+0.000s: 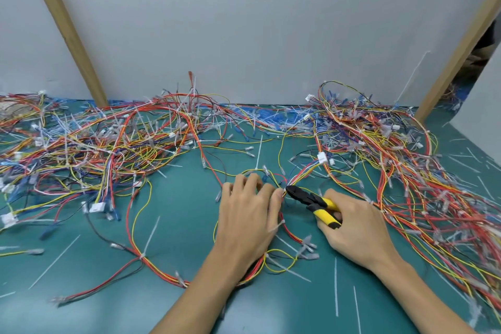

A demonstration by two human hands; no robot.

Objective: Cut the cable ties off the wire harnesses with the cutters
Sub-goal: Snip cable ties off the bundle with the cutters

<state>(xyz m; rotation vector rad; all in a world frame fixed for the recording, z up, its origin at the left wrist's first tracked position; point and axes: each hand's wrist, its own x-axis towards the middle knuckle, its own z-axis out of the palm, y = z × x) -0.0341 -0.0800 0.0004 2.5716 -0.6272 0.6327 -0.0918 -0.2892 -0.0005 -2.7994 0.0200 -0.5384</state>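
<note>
Nearer than the grip, cut cable ties lie loose on the green mat. The right hand is curled round the yellow handles of the cutters. Their black tip meets the wire harness, just beside the thumb of the left hand, which presses the wires flat with extended fingers. Beyond the grip, to either side, lie tangled heaps of harnesses.

The green mat in front of me carries tangled wire harnesses, heaped at the left and right rear (red, yellow, orange and blue leads). A single harness lies spread across the middle. Loose white cable ties lie scattered over the bare areas
</note>
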